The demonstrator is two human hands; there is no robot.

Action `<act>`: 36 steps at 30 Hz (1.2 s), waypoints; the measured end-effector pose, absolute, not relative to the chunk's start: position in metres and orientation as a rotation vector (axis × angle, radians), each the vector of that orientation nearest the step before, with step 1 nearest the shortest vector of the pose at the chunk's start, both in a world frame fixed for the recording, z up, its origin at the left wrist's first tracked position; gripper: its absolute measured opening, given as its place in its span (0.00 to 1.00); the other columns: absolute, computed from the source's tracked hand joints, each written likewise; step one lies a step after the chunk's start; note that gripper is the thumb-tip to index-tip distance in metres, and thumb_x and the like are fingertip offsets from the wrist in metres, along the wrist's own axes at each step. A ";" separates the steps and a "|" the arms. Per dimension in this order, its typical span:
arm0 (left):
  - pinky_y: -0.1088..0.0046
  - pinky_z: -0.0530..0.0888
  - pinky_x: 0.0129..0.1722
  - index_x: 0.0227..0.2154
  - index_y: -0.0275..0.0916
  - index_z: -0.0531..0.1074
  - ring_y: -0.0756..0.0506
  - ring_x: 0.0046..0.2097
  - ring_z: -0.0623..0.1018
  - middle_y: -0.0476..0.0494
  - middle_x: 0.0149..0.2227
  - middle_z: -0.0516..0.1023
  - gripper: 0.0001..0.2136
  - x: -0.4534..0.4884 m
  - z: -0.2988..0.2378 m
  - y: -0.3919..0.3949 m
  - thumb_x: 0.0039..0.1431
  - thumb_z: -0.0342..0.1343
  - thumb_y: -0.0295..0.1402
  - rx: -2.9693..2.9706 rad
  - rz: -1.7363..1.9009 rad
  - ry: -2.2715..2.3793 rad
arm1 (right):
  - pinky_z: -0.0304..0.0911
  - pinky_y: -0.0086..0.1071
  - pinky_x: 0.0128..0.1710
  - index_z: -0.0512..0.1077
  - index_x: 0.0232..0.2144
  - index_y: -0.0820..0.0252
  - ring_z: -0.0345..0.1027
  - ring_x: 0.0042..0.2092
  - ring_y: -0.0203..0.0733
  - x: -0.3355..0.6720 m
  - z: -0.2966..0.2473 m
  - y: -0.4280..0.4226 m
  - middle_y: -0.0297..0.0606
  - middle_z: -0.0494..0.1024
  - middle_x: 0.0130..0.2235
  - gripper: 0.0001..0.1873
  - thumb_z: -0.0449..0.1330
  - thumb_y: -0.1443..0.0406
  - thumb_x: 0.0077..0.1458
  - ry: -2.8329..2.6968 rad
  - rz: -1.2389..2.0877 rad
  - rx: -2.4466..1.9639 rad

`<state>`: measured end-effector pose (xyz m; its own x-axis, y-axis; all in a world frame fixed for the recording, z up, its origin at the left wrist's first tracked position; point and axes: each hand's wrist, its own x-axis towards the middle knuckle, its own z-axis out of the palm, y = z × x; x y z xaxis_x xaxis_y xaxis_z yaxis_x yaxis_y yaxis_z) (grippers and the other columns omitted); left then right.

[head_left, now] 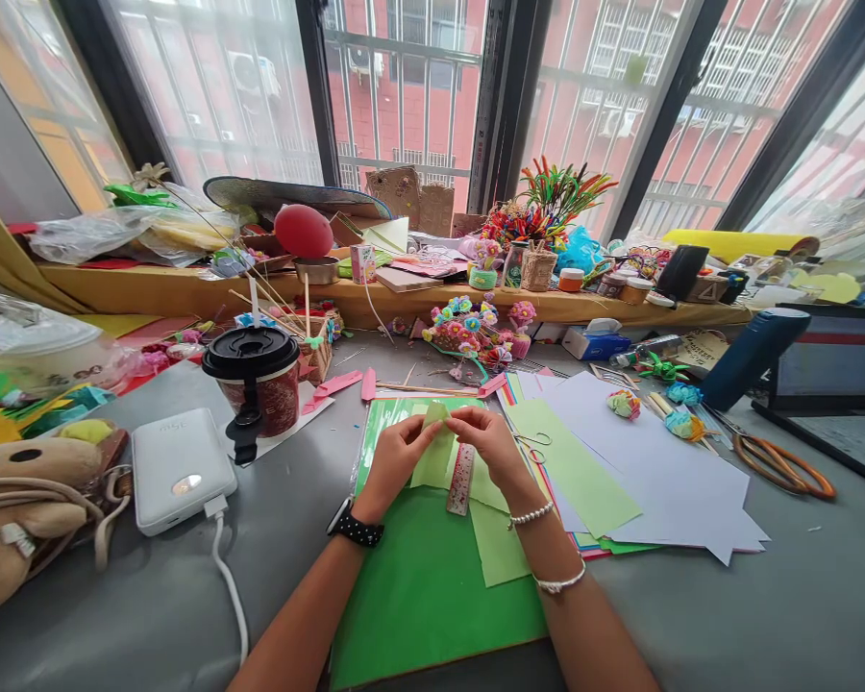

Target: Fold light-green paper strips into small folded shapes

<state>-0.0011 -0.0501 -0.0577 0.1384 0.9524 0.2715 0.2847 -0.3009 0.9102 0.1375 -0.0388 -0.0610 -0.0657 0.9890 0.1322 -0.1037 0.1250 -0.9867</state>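
Note:
Between my two hands is a small piece of light green paper (436, 413), held up over the green sheet. My left hand (396, 452) pinches its left side, with a dark watch on the wrist. Fingers of my right hand (491, 440) pinch the paper's upper right; two bracelets circle that wrist. Below my hands lie a small patterned ruler (460, 479) and more light green paper (501, 546), on a bright green sheet (432, 596). Beside my right hand rests a pair of small scissors (537, 444), partly over a light green strip (577, 471).
White paper sheets (663, 471) spread at the right, near orange-handled scissors (785, 463) and a laptop (836, 370). On the left stand a lidded cup (259, 384) and a white power bank (182, 471) with a cable. Pink folded papers (335, 386) and handmade flowers (468, 327) lie behind.

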 end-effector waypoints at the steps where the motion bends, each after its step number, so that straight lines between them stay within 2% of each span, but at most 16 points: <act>1: 0.78 0.61 0.23 0.25 0.35 0.70 0.51 0.25 0.63 0.51 0.21 0.65 0.14 -0.001 -0.058 -0.050 0.47 0.49 0.43 1.709 1.188 1.209 | 0.60 0.30 0.30 0.71 0.23 0.62 0.65 0.29 0.36 0.137 -0.061 -0.039 0.34 0.72 0.25 0.12 0.62 0.60 0.34 -1.251 1.210 -1.002; 13: 0.78 0.61 0.23 0.25 0.35 0.71 0.51 0.25 0.65 0.50 0.21 0.68 0.14 -0.003 -0.060 -0.048 0.45 0.50 0.43 1.715 1.165 1.189 | 0.58 0.29 0.28 0.72 0.24 0.62 0.63 0.28 0.35 0.140 -0.063 -0.037 0.34 0.72 0.25 0.11 0.61 0.60 0.37 -1.257 1.200 -0.993; 26: 0.79 0.59 0.21 0.20 0.34 0.68 0.53 0.23 0.61 0.52 0.18 0.63 0.14 -0.003 -0.057 -0.048 0.45 0.50 0.41 1.726 1.078 1.217 | 0.57 0.28 0.27 0.68 0.23 0.62 0.61 0.27 0.34 0.138 -0.067 -0.035 0.33 0.69 0.24 0.10 0.56 0.60 0.43 -1.458 0.966 -0.998; 31: 0.78 0.61 0.22 0.24 0.34 0.69 0.51 0.24 0.65 0.50 0.21 0.66 0.14 -0.003 -0.060 -0.046 0.44 0.50 0.42 1.676 1.063 1.171 | 0.56 0.26 0.26 0.67 0.22 0.62 0.61 0.26 0.34 0.137 -0.065 -0.036 0.33 0.69 0.23 0.09 0.55 0.61 0.45 -1.535 0.815 -1.050; 36: 0.78 0.61 0.21 0.23 0.34 0.69 0.51 0.24 0.65 0.50 0.20 0.66 0.14 -0.003 -0.060 -0.046 0.44 0.50 0.42 1.669 1.078 1.189 | 0.52 0.25 0.22 0.64 0.21 0.61 0.57 0.22 0.32 0.135 -0.064 -0.038 0.31 0.66 0.21 0.11 0.52 0.59 0.48 -1.625 0.689 -1.107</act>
